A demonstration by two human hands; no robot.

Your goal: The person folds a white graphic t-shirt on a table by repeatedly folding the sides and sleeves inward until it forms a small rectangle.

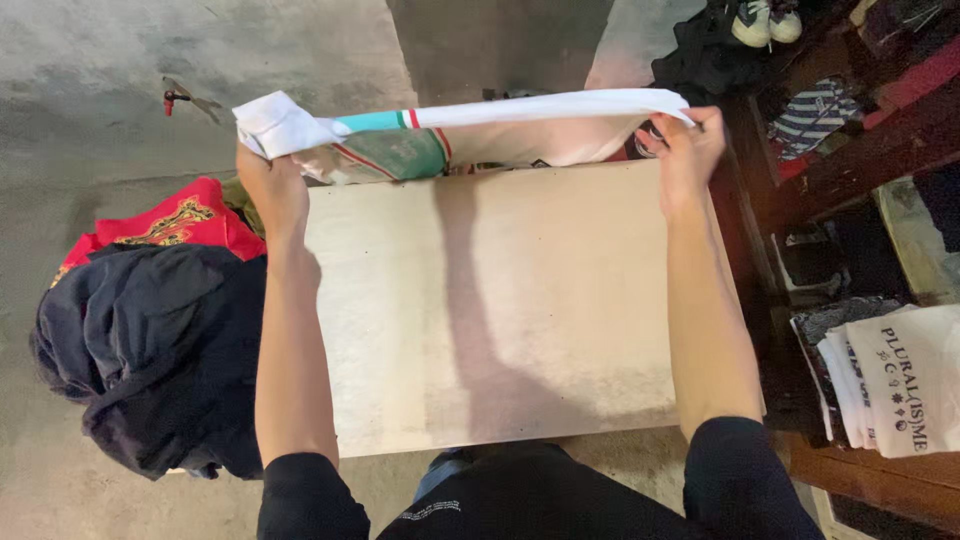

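No packages, signs or screens show — only a dark printed design on the top white shirt of the folded stack at the right edge.

1 head-worn camera looks steeply down, close over a pale board on the concrete floor.

Dark clothes heap, red garment, folded white shirts, shoes
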